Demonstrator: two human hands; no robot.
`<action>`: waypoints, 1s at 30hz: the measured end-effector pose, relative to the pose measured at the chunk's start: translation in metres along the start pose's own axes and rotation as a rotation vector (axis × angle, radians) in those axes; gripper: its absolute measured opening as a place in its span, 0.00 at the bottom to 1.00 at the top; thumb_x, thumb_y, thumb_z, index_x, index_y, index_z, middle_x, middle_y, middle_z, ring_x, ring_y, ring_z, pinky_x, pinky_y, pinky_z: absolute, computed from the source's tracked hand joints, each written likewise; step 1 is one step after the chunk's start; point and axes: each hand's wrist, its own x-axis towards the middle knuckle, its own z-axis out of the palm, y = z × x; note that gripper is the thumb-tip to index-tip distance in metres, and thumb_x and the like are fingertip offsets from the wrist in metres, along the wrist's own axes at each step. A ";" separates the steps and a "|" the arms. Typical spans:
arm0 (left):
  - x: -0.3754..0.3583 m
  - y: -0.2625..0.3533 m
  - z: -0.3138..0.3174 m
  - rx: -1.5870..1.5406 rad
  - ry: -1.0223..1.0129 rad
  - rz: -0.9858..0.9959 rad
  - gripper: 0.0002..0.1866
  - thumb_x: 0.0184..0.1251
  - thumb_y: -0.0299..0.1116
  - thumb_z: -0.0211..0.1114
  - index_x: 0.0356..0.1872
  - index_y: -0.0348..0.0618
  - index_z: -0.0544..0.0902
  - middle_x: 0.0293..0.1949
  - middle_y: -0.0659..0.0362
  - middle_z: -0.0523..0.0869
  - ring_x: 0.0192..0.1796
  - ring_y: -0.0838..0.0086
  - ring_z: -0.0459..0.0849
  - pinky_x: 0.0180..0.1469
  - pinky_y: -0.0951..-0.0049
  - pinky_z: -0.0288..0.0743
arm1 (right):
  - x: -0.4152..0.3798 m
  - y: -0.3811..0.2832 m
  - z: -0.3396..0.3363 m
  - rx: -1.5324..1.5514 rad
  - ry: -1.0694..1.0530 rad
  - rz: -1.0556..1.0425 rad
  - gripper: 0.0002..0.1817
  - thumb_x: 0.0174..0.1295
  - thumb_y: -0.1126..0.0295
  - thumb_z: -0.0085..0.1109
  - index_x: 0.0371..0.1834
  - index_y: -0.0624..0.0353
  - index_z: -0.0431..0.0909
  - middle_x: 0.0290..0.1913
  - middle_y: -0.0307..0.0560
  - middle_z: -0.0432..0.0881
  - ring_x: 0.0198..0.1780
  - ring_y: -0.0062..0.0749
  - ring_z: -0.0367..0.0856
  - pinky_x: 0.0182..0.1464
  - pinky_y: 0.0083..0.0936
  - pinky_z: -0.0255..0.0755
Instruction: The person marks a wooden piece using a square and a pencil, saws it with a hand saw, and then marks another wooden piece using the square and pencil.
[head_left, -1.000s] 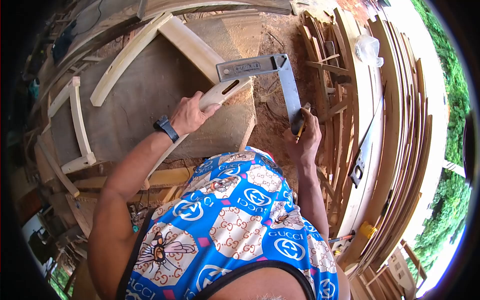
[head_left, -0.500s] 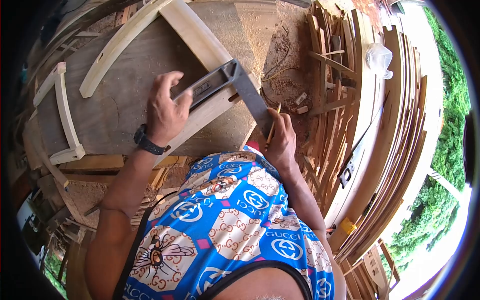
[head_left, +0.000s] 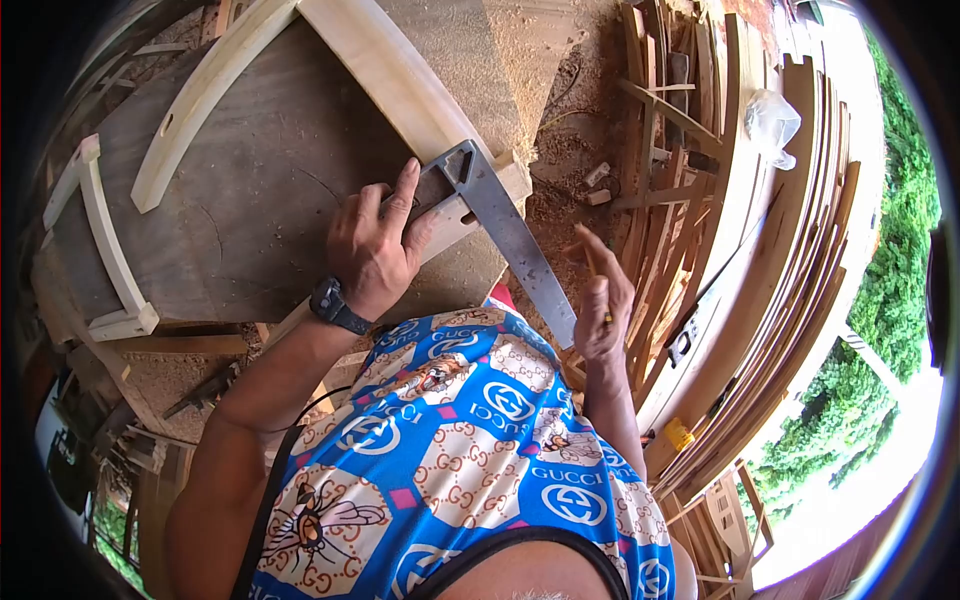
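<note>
My left hand [head_left: 375,245], with a dark watch on its wrist, grips the stock of a try square [head_left: 518,250]. The stock lies along a pale wooden rail [head_left: 450,232] that has a slot near its end. The square's grey blade slants across the rail and reaches down past the board toward my shirt. Just right of the blade's tip, my right hand [head_left: 605,305] is raised clear of it. A thin yellow pencil [head_left: 608,318] sits in its curled fingers, mostly hidden. A wider pale board [head_left: 395,75] meets the rail near the square's corner.
The parts lie on a dusty plywood sheet [head_left: 250,240], with a curved slotted piece [head_left: 200,110] and a small curved frame [head_left: 115,240] to the left. Stacked planks [head_left: 800,270] stand at right, with a handsaw [head_left: 684,340] and a plastic bag [head_left: 772,125] on them.
My right hand has let go of the blade and moved right and down, keeping the pencil. My left hand has closed onto the stock, and the blade now swings lower and further right.
</note>
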 end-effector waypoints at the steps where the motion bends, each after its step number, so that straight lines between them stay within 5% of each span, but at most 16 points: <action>1: 0.000 0.001 -0.001 0.027 -0.003 0.016 0.33 0.76 0.48 0.66 0.77 0.46 0.74 0.46 0.50 0.82 0.44 0.53 0.83 0.46 0.53 0.78 | 0.006 -0.005 0.000 0.103 0.024 0.050 0.32 0.78 0.47 0.49 0.66 0.68 0.79 0.49 0.59 0.88 0.48 0.44 0.88 0.52 0.34 0.79; 5: -0.001 0.003 -0.001 0.048 -0.034 -0.001 0.33 0.78 0.49 0.63 0.78 0.45 0.73 0.48 0.48 0.82 0.46 0.51 0.82 0.48 0.52 0.78 | 0.043 -0.032 0.002 0.112 -0.094 0.150 0.28 0.76 0.54 0.52 0.65 0.68 0.79 0.52 0.58 0.89 0.49 0.43 0.89 0.55 0.34 0.79; 8: -0.010 0.013 -0.007 0.050 -0.057 -0.016 0.33 0.78 0.48 0.62 0.79 0.45 0.72 0.50 0.48 0.82 0.46 0.51 0.82 0.48 0.51 0.77 | 0.053 -0.031 0.007 0.117 -0.211 -0.055 0.22 0.68 0.65 0.57 0.58 0.69 0.83 0.51 0.58 0.90 0.57 0.48 0.89 0.63 0.36 0.78; 12: -0.014 0.016 -0.013 0.066 -0.092 -0.021 0.33 0.77 0.45 0.63 0.79 0.43 0.71 0.52 0.48 0.81 0.47 0.51 0.82 0.50 0.51 0.77 | 0.058 -0.027 0.014 0.067 -0.249 -0.066 0.18 0.64 0.73 0.59 0.56 0.66 0.85 0.55 0.61 0.88 0.59 0.52 0.88 0.62 0.39 0.79; 30: -0.022 0.012 -0.024 0.051 -0.137 -0.016 0.34 0.76 0.44 0.65 0.78 0.40 0.72 0.53 0.45 0.81 0.47 0.50 0.81 0.49 0.51 0.76 | 0.071 -0.042 0.027 0.008 -0.250 -0.237 0.15 0.58 0.82 0.62 0.49 0.64 0.86 0.41 0.50 0.90 0.52 0.53 0.89 0.56 0.41 0.83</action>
